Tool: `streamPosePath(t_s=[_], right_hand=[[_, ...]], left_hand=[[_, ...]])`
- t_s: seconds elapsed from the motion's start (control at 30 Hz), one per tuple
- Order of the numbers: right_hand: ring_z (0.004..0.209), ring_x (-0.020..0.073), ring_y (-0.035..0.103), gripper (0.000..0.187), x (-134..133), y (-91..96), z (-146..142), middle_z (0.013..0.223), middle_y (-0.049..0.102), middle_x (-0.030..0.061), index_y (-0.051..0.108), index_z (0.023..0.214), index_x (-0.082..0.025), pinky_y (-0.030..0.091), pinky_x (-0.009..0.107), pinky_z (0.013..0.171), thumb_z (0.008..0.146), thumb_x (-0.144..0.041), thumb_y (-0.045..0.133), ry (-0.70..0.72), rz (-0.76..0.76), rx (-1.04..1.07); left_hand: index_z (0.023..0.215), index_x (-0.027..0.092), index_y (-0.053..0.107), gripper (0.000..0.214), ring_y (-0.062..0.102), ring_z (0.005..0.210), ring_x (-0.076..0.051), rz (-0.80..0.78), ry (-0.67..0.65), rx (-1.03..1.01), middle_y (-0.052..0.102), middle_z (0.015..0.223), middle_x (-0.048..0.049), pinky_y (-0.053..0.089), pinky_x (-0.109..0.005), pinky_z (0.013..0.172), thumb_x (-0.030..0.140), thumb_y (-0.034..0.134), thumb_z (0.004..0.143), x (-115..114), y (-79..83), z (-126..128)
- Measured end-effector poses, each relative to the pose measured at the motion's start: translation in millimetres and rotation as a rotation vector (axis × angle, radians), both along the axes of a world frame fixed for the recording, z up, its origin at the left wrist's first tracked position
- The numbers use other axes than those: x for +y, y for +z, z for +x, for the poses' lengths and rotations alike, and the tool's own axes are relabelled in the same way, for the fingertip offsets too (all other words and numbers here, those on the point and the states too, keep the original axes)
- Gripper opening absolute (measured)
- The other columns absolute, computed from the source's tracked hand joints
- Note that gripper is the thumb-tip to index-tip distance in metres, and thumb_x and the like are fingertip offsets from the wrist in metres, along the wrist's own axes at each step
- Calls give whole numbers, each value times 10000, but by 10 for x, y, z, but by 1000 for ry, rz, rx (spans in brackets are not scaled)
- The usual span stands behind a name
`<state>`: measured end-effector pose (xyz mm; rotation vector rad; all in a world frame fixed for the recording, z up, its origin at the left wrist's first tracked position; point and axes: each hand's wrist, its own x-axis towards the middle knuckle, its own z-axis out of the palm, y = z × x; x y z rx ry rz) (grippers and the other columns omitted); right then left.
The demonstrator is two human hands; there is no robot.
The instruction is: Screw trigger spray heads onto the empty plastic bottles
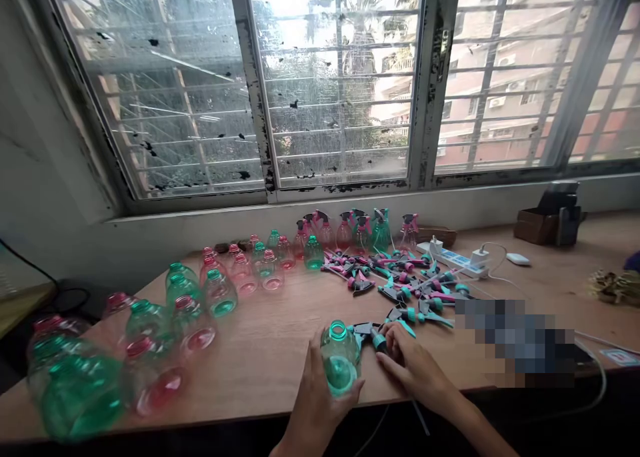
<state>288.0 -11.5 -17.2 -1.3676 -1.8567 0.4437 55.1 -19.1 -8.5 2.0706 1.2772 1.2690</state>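
Observation:
Near the table's front edge, my left hand (pixel 316 394) is wrapped round a clear green bottle (pixel 341 358), whose neck is uncapped and faces up. Just to the right, my right hand (pixel 413 364) has its fingers closed on a grey and teal trigger sprayer (pixel 379 339). The sprayer lies sideways beside the bottle, apart from its mouth, and a thin dip tube (pixel 420 417) hangs below my right hand. Beyond my hands spreads a loose pile of pink, teal and grey trigger sprayers (pixel 400 277).
Uncapped green and pink bottles (pixel 215 294) line the table's left side. Bottles with sprayers fitted (pixel 345 230) stand by the window wall. A white power strip (pixel 457 260), a brown box (pixel 537 224) and a pixelated patch (pixel 520 337) are on the right.

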Motion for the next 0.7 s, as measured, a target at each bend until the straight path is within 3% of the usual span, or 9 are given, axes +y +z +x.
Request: streamPosePath(t_s=[0.1, 0.23, 0.3, 0.37, 0.5, 0.57, 0.63, 0.7], right_hand=[[659, 200, 579, 179, 22, -36, 23, 803, 598, -5, 531, 1059, -230, 480, 306, 628, 906, -320, 545, -5, -44, 11], [746, 221, 637, 430, 37, 1, 31, 1041, 680, 57, 525, 1286, -238, 516, 348, 733, 885, -380, 588, 9, -51, 27], [805, 235, 647, 438, 34, 24, 22, 1098, 667, 61, 563, 1309, -275, 513, 355, 743, 884, -381, 583, 27, -39, -1], [737, 221, 624, 386, 20, 30, 14, 1006, 664, 44, 629, 1246, -288, 493, 334, 667, 872, -373, 586, -15, -25, 19], [506, 164, 469, 336, -34, 53, 31, 648, 541, -41, 626, 1178, -226, 397, 280, 499, 899, -402, 561, -158, 52, 463], [455, 143, 406, 253, -70, 118, 65, 565, 455, -67, 643, 1011, -220, 339, 258, 443, 942, -427, 514, -156, 94, 774], [468, 135, 438, 228, -113, 224, 112, 579, 480, -55, 622, 871, -225, 344, 246, 428, 943, -427, 544, -114, 107, 1021], [557, 157, 552, 188, -169, 350, 158, 676, 581, -18, 622, 870, -229, 421, 250, 456, 913, -412, 619, -87, 113, 1164]], left_hand=[[1443, 202, 333, 857, 524, 1317, -362, -140, -123, -14, 556, 1401, -173, 412, -521, 1108, 269, 802, 730, -41, 126, -102], [1408, 229, 433, 792, 564, 1283, -323, -247, -232, -83, 615, 1365, -114, 426, -446, 1103, 277, 838, 729, -53, 295, -178], [1407, 243, 449, 777, 572, 1278, -308, -265, -257, -100, 621, 1366, -97, 435, -418, 1099, 287, 838, 736, -48, 349, -196], [1419, 255, 446, 793, 568, 1281, -314, -226, -258, -37, 612, 1381, -99, 446, -417, 1092, 289, 835, 729, -34, 386, -225], [1436, 286, 442, 838, 567, 1237, -364, 137, -69, 303, 606, 1366, -108, 453, -513, 1065, 201, 795, 680, 35, 383, -332], [1447, 297, 431, 844, 559, 1221, -374, 289, 33, 445, 578, 1386, -112, 452, -543, 1043, 105, 718, 677, 71, 327, -372], [1476, 286, 382, 875, 520, 1259, -382, 341, 72, 517, 523, 1438, -127, 442, -549, 1040, 56, 662, 680, 88, 249, -374], [1511, 231, 299, 905, 461, 1321, -388, 340, 89, 530, 467, 1484, -159, 420, -553, 1062, 48, 639, 693, 83, 179, -341]])
